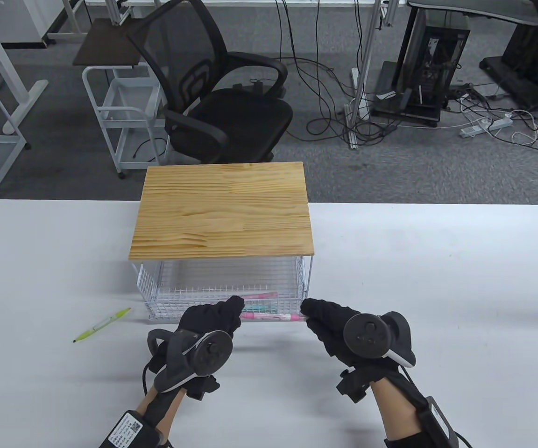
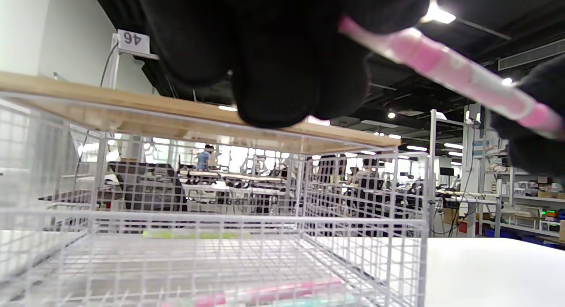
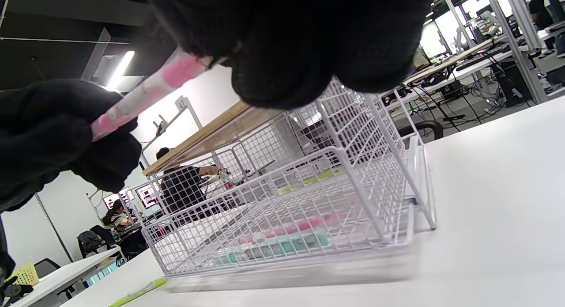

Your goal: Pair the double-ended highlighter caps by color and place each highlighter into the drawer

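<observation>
A pink highlighter is held level just in front of the open white wire drawer. My left hand pinches its left end and my right hand pinches its right end. The left wrist view shows the same pink highlighter running from my left fingers to the right hand. Inside the drawer lie a pink highlighter, a teal one and a yellow-green one further back. A green highlighter lies on the table left of the drawer.
The drawer slides out from under a wooden-topped wire stand at the middle of the white table. Behind the table stand a black office chair and a white cart.
</observation>
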{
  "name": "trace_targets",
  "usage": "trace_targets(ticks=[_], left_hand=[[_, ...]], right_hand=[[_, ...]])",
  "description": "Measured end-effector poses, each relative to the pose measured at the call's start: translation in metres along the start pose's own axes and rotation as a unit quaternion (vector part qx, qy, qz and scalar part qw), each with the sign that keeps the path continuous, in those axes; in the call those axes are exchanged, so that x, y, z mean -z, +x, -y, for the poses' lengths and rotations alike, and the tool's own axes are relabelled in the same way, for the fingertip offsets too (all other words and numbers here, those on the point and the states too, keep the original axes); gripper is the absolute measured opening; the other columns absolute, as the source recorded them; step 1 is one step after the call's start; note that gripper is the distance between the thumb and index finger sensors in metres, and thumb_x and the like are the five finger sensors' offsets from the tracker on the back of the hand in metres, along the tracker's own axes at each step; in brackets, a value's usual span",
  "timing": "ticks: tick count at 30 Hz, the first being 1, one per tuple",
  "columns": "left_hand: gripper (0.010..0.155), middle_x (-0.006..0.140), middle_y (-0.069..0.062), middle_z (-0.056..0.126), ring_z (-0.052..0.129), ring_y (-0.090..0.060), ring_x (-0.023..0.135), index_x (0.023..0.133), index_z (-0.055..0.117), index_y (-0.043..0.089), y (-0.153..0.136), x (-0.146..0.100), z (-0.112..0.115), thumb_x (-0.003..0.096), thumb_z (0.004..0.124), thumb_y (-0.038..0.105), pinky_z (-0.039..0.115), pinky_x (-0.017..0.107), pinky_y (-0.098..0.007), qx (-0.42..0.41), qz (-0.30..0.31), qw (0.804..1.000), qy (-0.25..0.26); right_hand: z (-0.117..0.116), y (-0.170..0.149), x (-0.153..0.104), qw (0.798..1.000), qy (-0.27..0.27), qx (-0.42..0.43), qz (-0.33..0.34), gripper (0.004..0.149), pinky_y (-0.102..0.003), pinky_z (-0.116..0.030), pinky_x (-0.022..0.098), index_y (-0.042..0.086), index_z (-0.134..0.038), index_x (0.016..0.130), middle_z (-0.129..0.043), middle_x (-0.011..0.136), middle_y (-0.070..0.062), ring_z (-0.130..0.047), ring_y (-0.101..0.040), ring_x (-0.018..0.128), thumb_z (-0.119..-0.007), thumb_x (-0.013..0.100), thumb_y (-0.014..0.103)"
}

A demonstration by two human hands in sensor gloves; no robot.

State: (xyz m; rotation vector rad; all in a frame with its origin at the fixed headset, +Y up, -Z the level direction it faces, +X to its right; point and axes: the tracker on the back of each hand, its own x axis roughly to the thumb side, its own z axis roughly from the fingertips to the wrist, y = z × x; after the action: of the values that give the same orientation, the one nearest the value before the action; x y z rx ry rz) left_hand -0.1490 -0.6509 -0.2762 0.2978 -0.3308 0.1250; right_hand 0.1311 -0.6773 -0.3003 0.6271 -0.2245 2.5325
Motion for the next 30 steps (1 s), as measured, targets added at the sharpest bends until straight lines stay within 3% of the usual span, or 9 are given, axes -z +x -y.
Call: trace_targets(ticks=[19,30], left_hand=[[0.048,0.082,0.007,0.091,0.095,-0.012,0.067,0.102,0.06,0.031,0.004,-0.006,-0.002,0.0544,0.056,0.036,0.079,0.068,-0.045,-0.003,0.02,0.999,0.043],[0.048,0.077,0.007,0.091,0.095,-0.011,0.059,0.101,0.06,0.028,0.011,-0.009,0.0,0.0535,0.054,0.035,0.083,0.061,-0.042,0.01,0.032,0.996,0.077]], right_hand=[[0.013,0.007,-0.005,0.999,-0.024,0.041,0.017,0.046,-0.039,-0.085,0.054,0.021,-0.062,0.101,-0.086,0.084,-0.005,-0.095,-0.007,0.05,-0.068,0.056,0.031],[0.016,0.01,-0.006,0.998,-0.023,0.05,0.029,0.046,-0.038,-0.086,0.051,0.019,-0.062,0.1,-0.087,0.08,-0.004,-0.093,-0.006,0.044,-0.067,0.056,0.031]])
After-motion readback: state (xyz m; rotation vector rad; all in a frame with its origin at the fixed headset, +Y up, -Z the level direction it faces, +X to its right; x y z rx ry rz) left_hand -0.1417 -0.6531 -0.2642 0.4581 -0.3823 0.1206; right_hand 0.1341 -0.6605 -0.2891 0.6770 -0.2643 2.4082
